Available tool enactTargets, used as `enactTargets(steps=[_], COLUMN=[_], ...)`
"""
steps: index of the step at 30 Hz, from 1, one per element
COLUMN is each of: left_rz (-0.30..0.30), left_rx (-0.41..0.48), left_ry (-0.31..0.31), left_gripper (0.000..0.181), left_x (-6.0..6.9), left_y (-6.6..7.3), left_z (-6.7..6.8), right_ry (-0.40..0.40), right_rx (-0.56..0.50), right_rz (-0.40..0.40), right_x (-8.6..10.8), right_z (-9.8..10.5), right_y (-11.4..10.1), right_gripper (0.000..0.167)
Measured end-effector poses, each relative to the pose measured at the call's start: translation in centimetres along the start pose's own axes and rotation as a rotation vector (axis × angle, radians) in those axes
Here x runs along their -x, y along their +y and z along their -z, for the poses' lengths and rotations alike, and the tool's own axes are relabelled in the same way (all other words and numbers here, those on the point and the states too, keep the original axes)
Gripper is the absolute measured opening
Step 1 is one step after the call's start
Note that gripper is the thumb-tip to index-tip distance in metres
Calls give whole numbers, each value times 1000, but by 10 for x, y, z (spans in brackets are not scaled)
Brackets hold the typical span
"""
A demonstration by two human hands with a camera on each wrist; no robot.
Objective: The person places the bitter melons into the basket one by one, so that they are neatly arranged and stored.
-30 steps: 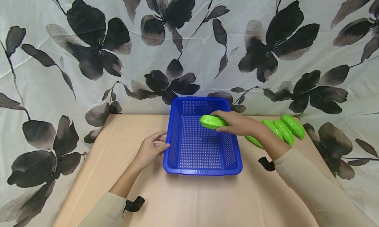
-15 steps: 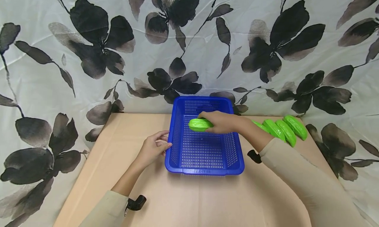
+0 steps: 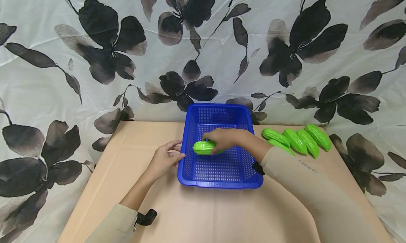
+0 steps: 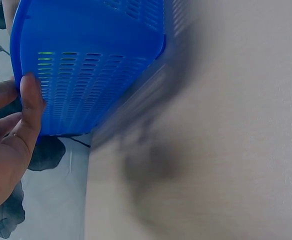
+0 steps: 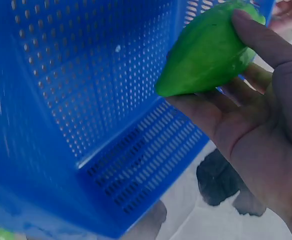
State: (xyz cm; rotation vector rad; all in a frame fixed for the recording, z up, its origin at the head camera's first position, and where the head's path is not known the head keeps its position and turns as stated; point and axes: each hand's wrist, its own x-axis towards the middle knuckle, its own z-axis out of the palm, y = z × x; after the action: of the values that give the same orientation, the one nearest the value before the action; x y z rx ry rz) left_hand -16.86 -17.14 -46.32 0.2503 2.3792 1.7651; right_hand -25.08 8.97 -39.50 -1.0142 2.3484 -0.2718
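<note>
My right hand (image 3: 222, 139) grips a bright green, ridged vegetable (image 3: 203, 148) inside the blue basket (image 3: 219, 184), near its left side. In the right wrist view the thumb and fingers of the hand (image 5: 271, 110) wrap the vegetable (image 5: 206, 55), whose pointed end sticks out over the perforated basket (image 5: 101, 75). My left hand (image 3: 163, 160) pinches the basket's left rim. The left wrist view has the thumb and a finger of that hand (image 4: 16, 135) on either side of the rim of the basket (image 4: 86, 30).
Several more green vegetables (image 3: 295, 141) lie in a slanting group on the tan table (image 3: 177, 215), right of the basket. Behind the table hangs a white cloth (image 3: 234, 95) with dark flowers.
My right hand has carried its green vegetable leftward and lower across the basket. The left hand has stayed at the rim, and more of the other vegetables now shows.
</note>
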Motion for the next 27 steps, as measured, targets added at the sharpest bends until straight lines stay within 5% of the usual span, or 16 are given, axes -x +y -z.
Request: enactTargets(steps=[11,27], left_rz=[-31,-44], left_rx=[0,-74], left_ry=[-31,-13], left_gripper=[57,57], left_x=[-4,-5], left_y=[-5,-4], left_z=[9,6], right_ry=[-118,-208], right_rx=[92,105], right_rz=[-94,-96], right_x=[-19,-28], right_z=[-24,-45], right_y=[-11,-21], right_gripper=[58,62])
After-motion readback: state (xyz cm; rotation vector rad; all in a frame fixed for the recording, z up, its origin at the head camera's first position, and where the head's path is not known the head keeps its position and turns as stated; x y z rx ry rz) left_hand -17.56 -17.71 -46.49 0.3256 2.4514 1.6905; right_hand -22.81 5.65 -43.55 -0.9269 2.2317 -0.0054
